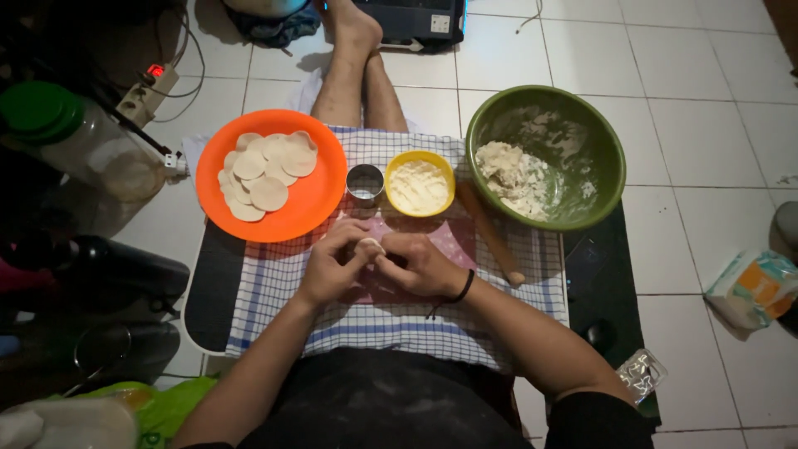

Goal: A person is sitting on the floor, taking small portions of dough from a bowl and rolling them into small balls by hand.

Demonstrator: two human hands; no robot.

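Left hand (332, 264) and right hand (417, 264) together, pinching dough (369, 246); best kept low over cloth (274, 287), pressure even.

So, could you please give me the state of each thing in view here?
dough piece: pinched between both hands
left hand: closed on the dough piece
right hand: closed on the dough piece
orange plate: holds flat dough rounds
yellow bowl: filled with flour
green bowl: partly filled with dough
rolling pin: lying idle

Dim indoor light, dark blurry left edge, wide-angle bend, centre fairly sharp
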